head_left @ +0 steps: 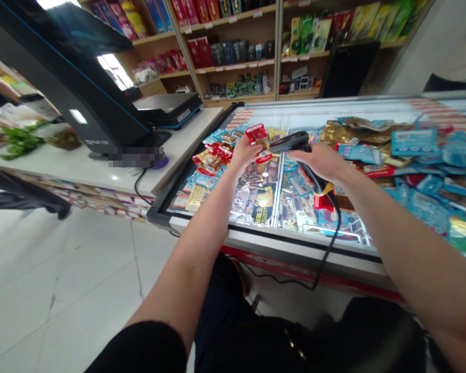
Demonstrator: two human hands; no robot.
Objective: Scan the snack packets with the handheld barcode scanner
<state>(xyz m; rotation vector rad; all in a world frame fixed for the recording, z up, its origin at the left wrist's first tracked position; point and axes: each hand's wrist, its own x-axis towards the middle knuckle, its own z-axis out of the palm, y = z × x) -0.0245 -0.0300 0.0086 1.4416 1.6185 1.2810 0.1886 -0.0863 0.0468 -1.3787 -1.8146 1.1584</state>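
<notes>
My left hand (244, 153) is closed on a small red-and-gold snack packet (258, 139), held above the glass top of a chest freezer (287, 236). In my right hand (321, 161) is a black barcode scanner (295, 142), gripped by its handle, its head pointing left at the packet and close to it. A black cable hangs from the scanner's base. Left of my left hand lies a pile of red, gold and blue snack packets (213, 155). To the right of my right hand, a larger heap of blue and gold packets (404, 155) covers the glass.
A white counter (116, 182) on the left carries a dark checkout terminal (97, 103) and a weighing scale (171, 108). Shelves of boxed and bagged goods (233, 52) stand behind the freezer. The scanner cable (314, 285) loops low in front of me. Another person's leg (27, 197) shows at far left.
</notes>
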